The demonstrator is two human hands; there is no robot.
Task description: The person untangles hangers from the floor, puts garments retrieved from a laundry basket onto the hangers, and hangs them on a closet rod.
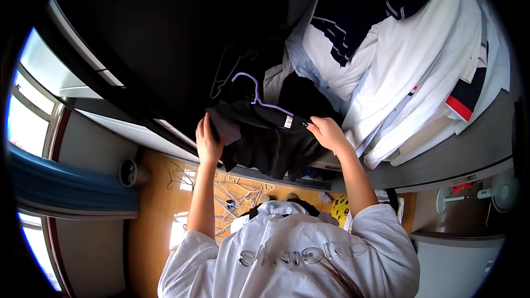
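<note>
A black garment (259,143) with a small white label hangs on a purple hanger (257,98) in front of me. Its exact kind is hard to make out. My left hand (210,142) grips the garment's left side, beside a dark grey patch of cloth. On the other side, my right hand (329,133) pinches the top edge near the label, with the thumb on the cloth. The hanger's hook points up and to the left, touching no rail that I can see.
White shirts (408,72) and a navy garment (375,0) fill the closet's right side. A thin wire hanger (225,72) shows in its dark interior. Several loose hangers (237,193) lie on the wooden floor (152,209). A bin (134,173) stands left; a pale fan (486,193) is right.
</note>
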